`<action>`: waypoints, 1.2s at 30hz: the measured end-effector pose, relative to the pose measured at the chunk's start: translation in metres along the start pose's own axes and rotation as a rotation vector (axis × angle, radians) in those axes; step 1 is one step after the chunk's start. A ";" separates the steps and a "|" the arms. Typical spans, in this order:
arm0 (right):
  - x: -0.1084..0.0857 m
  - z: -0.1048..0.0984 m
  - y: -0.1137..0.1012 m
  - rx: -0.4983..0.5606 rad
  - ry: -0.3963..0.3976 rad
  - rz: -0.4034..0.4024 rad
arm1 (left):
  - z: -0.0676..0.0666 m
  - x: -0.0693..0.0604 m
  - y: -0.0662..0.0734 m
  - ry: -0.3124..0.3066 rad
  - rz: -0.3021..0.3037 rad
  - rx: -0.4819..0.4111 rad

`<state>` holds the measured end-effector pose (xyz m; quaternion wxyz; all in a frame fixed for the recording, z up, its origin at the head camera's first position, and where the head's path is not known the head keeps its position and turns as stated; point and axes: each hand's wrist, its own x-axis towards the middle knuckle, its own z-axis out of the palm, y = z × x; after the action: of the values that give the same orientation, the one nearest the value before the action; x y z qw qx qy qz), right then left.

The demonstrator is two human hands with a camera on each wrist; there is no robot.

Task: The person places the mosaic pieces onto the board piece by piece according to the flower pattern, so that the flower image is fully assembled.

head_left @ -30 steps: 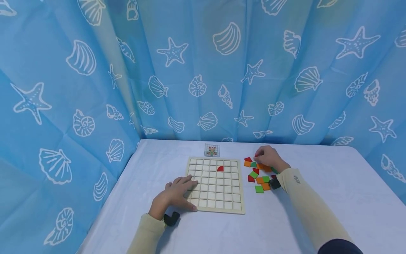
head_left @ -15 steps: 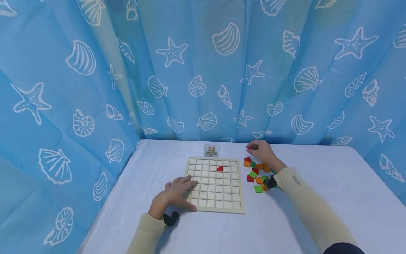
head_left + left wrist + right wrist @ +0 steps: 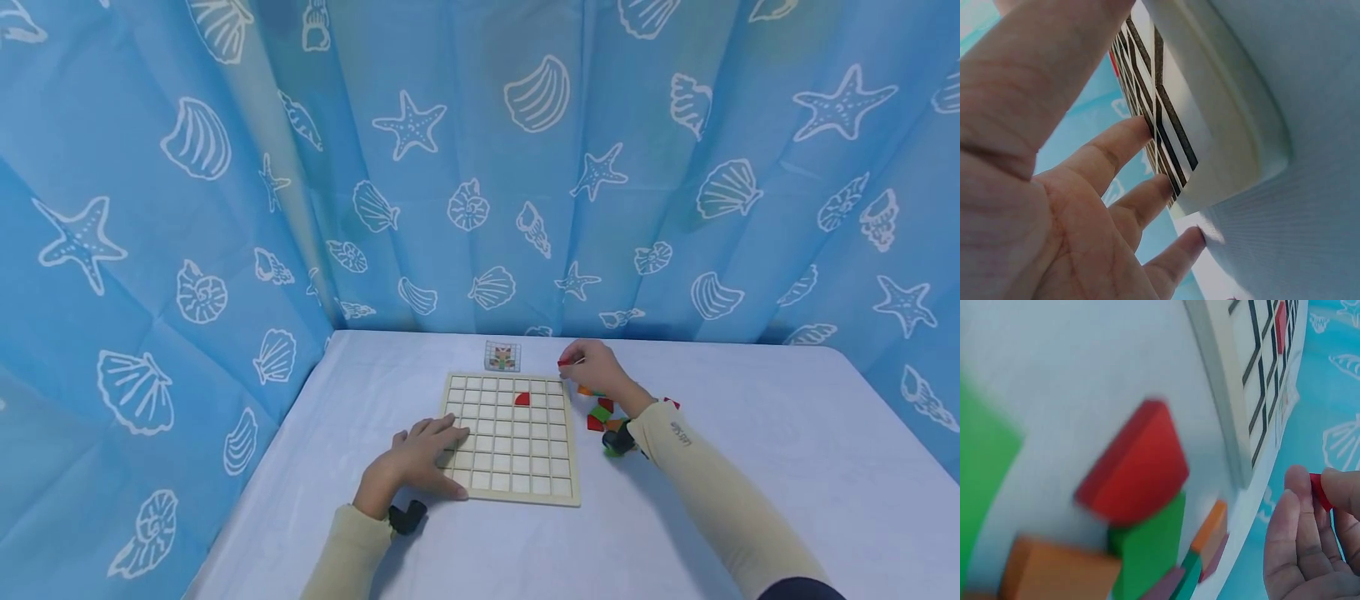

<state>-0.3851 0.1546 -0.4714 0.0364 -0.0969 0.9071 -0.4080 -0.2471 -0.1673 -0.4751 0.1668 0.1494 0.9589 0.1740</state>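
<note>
While my left hand point(image 3: 416, 458) lies slack with fingers spread over the left edge of the pale gridded board point(image 3: 502, 437), its thumb is by the near left corner; it grasps nothing. My right hand point(image 3: 596, 367) pinches a small red piece point(image 3: 1317, 487) between thumb and fingers, near the board's far right corner; the piece's full outline is hidden by the fingers.

On the board, one red quarter-round point(image 3: 522, 400) sits in the second row from the far side, right of centre. Just beyond the far edge lies a small patterned card point(image 3: 502, 357). Loose pieces are scattered right of the board, partly under my right forearm: a red one point(image 3: 1138, 465) close to a green one point(image 3: 1154, 544), and an orange one point(image 3: 1063, 569) nearby, blurred. White cloth covers the counter point(image 3: 787, 433); a blue curtain point(image 3: 465, 250) with white shells and starfish hangs behind.
</note>
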 end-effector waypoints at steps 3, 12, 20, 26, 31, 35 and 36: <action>0.001 0.008 -0.005 -0.025 -0.011 -0.021 | -0.001 -0.001 0.000 0.003 0.008 0.001; -0.001 0.026 -0.022 -0.015 -0.063 -0.110 | -0.002 -0.002 0.001 0.014 0.015 0.008; -0.001 0.036 -0.035 -0.048 -0.146 -0.102 | -0.001 -0.001 0.003 0.026 0.009 0.003; -0.001 0.048 -0.044 -0.027 -0.182 -0.109 | -0.002 -0.002 0.001 0.006 0.009 0.008; 0.000 0.057 -0.046 -0.007 -0.211 -0.118 | -0.002 -0.003 0.000 0.001 0.014 0.008; 0.001 0.062 -0.047 -0.004 -0.216 -0.131 | -0.002 -0.003 0.000 0.004 0.018 0.008; 0.001 0.062 -0.047 -0.005 -0.213 -0.133 | -0.003 -0.003 0.000 0.006 0.020 0.007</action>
<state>-0.3705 0.0780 -0.4778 0.1054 -0.1999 0.8907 -0.3945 -0.2452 -0.1692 -0.4718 0.1614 0.1592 0.9585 0.1728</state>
